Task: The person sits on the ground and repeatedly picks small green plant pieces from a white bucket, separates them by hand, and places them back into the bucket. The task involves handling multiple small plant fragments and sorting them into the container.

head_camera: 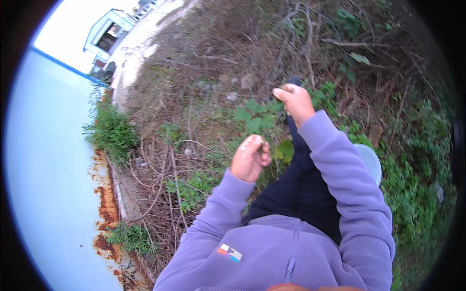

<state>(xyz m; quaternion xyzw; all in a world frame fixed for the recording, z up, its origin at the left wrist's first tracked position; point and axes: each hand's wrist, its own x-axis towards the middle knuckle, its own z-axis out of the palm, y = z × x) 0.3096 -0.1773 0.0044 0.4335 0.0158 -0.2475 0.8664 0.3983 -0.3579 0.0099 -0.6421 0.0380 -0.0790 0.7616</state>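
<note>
My left hand (251, 158) is raised in front of my body, its fingers curled and the thumb tip against the forefinger. Whether something small sits in that pinch cannot be made out. Farther forward, my right hand (296, 103) is bent inward over my dark trouser leg, thumb and forefinger together. Its other fingers are mostly hidden, and I cannot tell if it holds anything. Broad green leaves (255, 118) of a low plant grow below and between the hands. A yellow-green leaf (284, 151) shows beside my leg.
A pale round container (369, 163) is partly hidden behind my right sleeve. On the left stands a light-blue wall (51, 145) with a rusted lower edge (105, 203). Dry branches (160, 182), stones (247, 82) and dense weeds (411, 189) cover the ground. A small building (109, 31) stands far off.
</note>
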